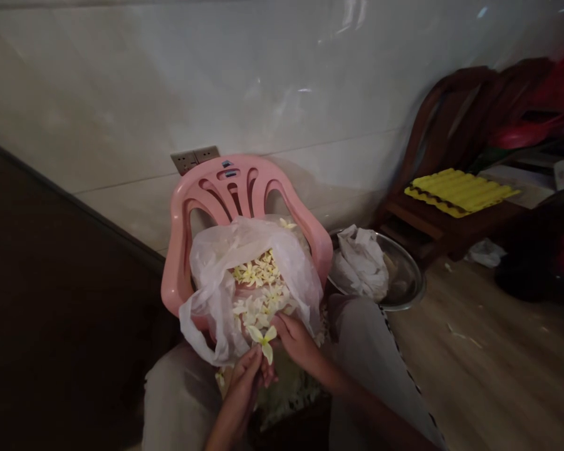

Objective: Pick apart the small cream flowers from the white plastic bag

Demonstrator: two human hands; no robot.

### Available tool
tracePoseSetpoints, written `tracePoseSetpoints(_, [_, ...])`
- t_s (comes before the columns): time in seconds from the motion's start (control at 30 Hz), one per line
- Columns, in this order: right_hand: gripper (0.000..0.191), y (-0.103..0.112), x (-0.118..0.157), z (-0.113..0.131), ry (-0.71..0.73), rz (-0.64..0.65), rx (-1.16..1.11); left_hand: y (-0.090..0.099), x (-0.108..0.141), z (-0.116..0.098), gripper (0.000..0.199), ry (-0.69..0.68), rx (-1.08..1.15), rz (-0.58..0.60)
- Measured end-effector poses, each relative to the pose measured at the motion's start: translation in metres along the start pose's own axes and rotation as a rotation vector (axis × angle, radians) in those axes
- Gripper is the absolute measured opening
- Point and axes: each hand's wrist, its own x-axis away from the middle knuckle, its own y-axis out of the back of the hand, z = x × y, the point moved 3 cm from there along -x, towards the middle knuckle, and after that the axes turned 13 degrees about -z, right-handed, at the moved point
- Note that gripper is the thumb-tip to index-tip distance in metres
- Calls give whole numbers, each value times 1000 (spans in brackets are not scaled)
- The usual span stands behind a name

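My left hand (248, 371) is closed, with thumb and fingers pinching a pale yellow-white flower (264, 342) whose petals are spread upward. Just right of that flower is my right hand (295, 338), its thumb and forefinger drawn together at the edge of the blossom pile; I cannot make out what is between them. Beyond both hands a white plastic bag (216, 250) lies wide open on a pink plastic chair (181, 288). Many similar loose flowers (258, 272) fill its middle, and a few lie at its edges.
A metal basin (411, 288) holding a crumpled white bag (361, 260) stands right of the chair. Farther right, a wooden chair (439, 219) carries a yellow corrugated tray (458, 191). Behind is a tiled wall (282, 94) with sockets (195, 160). A dark panel (51, 313) is at left.
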Motion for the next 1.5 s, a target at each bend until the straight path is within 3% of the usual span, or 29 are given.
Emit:
tracePoseSetpoints(0.17, [34, -2, 2, 1, 6, 24, -8, 3, -2, 4, 48, 6, -9, -67])
tracePoseSetpoints(0.33, [22, -3, 3, 4, 2, 44, -12, 9, -11, 1, 44, -85, 20, -232])
tracePoseSetpoints(0.5, [30, -9, 11, 15, -2, 185, -1, 11, -15, -6, 45, -138, 109, -301])
tracePoseSetpoints(0.63, [26, -14, 15, 21, -68, 242, -188, 14, -16, -6, 39, -154, 109, -307])
tracePoseSetpoints(0.83, [34, -20, 10, 5, -325, 271, -339, 7, -15, -9, 37, -112, 170, -243])
tracePoseSetpoints(1.17, [40, -17, 9, 4, -455, 357, -451, 4, -15, -9, 34, -88, 231, -195])
tracePoseSetpoints(1.33, [30, -17, 8, 1, -305, 278, -338, 5, -17, -10, 35, -79, 240, -231])
tracePoseSetpoints(1.5, [16, -5, 6, 15, 75, 219, -47, 10, -17, -7, 37, -142, 167, -266])
